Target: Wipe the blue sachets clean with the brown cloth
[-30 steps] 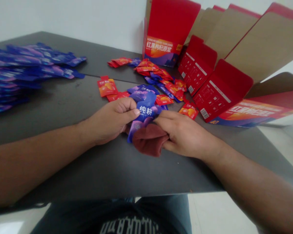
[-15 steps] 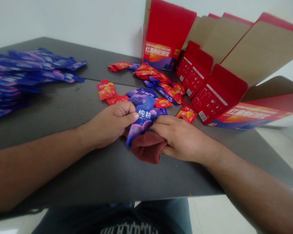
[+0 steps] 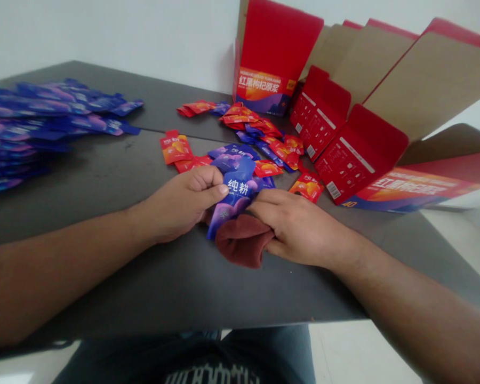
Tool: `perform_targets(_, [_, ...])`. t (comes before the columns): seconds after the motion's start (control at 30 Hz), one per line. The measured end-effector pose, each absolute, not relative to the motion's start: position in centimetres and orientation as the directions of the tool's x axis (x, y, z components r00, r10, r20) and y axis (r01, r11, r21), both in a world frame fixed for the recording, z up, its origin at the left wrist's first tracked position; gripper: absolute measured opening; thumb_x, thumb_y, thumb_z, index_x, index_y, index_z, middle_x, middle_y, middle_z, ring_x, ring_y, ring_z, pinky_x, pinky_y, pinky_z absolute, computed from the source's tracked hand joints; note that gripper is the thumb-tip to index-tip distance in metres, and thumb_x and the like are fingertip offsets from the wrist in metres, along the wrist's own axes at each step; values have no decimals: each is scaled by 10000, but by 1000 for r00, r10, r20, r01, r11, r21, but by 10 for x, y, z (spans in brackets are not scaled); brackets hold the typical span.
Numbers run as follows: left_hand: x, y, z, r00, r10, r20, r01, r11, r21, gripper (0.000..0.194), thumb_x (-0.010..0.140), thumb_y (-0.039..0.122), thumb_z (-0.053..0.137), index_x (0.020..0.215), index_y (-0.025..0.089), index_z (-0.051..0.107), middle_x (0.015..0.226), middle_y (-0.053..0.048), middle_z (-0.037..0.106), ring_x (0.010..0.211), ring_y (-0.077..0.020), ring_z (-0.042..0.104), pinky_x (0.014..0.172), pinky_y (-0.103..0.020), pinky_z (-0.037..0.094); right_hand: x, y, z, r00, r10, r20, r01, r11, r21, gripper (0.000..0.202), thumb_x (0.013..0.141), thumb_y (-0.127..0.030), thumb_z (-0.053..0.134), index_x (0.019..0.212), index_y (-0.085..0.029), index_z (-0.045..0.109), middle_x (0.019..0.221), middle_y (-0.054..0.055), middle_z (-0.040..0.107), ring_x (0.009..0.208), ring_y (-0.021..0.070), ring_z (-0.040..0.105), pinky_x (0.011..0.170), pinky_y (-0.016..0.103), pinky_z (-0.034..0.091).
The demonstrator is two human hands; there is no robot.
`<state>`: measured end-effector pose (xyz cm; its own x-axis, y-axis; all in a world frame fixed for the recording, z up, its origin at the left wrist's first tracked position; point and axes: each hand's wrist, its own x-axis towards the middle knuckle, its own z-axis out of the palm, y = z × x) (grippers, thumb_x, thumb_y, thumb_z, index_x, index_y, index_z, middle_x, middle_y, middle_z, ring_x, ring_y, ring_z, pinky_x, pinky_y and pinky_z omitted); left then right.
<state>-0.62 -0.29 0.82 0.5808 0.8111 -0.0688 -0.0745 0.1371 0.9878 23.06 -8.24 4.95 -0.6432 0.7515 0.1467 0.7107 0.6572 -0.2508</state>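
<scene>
My left hand [image 3: 190, 200] pinches a purple-blue printed sachet [image 3: 237, 186] between thumb and fingers, its white lettering facing up. My right hand [image 3: 300, 226] is closed on a brown cloth [image 3: 244, 240], which lies against the sachet's lower right part. Where the right fingertips meet the sachet is hidden. Just beyond the hands, more purple sachets [image 3: 230, 152] lie mixed with red-orange sachets [image 3: 177, 148] on the dark grey table [image 3: 156, 288].
A large pile of purple-blue sachets [image 3: 52, 117] covers the table's left side. Several red cardboard boxes with raised flaps stand at the right, including one upright box [image 3: 266, 88] at the back and a nearer box [image 3: 408, 186]. The table's front edge is close to my lap.
Both hands hold almost the same pose on the sachet and cloth. The printing on the sachet's lower part shows slightly differently, and the whole view has shifted a little.
</scene>
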Motion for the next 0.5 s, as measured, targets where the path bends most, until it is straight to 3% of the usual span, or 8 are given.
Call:
perform_targets(0.2, [-9,-1,5,612,790,-46,30,35,999,211,1032,279,637,880,222,503,668,64,509,532,-97,495,521,-216,405,237,-75,51,-283,892,352,882,386,-270,186,879,-253,708,1055,-200,676,1050,93,740,977,268,684,853,381,534])
perform_targets(0.4, [-14,-1,4,629,777,-19,78,-39,996,189,1059,259,605,903,214,508,732,43,563,620,-105,519,595,-233,426,233,-81,51,-453,852,262,813,515,-270,142,882,-235,667,1021,-207,660,1019,80,719,932,246,673,799,354,524])
perform_targets(0.5, [-13,-3,9,640,767,-50,120,-36,992,203,1059,276,616,899,211,508,709,47,555,604,-106,525,574,-231,416,232,-81,54,-367,884,290,857,442,-264,192,886,-255,683,1069,-196,683,1064,103,741,972,269,686,840,378,538])
